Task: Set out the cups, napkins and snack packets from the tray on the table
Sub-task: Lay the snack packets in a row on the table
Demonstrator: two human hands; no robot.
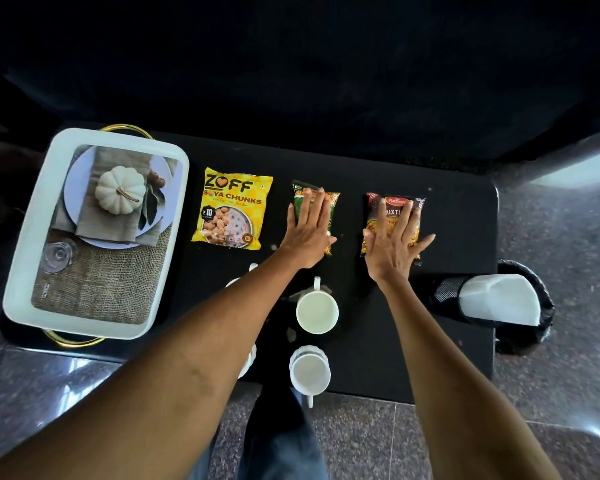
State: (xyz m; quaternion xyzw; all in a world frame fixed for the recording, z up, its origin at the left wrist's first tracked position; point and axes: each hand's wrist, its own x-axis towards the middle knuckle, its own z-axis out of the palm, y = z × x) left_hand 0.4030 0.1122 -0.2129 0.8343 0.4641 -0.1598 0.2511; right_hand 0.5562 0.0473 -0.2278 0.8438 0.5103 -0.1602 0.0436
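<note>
Three snack packets lie in a row on the black table (pixel 447 341). The yellow soya chunks packet (pixel 232 209) lies free at the left. My left hand (pixel 309 230) rests flat, fingers straight, on the green packet (pixel 331 209) in the middle. My right hand (pixel 394 240) presses flat on the red-and-orange mixture packet (pixel 374 216). Nearer me stand two white cups (pixel 316 311) (pixel 309 370); further white cups (pixel 248 358) are mostly hidden under my left forearm. White napkins (pixel 499 299) sit in a black mesh holder (pixel 444 289) at the right.
The white tray (pixel 25 254) with gold handles stands at the table's left end, its printed bottom showing a pumpkin place setting. A dark bin (pixel 534 341) sits beyond the table's right edge. Speckled stone floor surrounds the table, and my legs are below the front edge.
</note>
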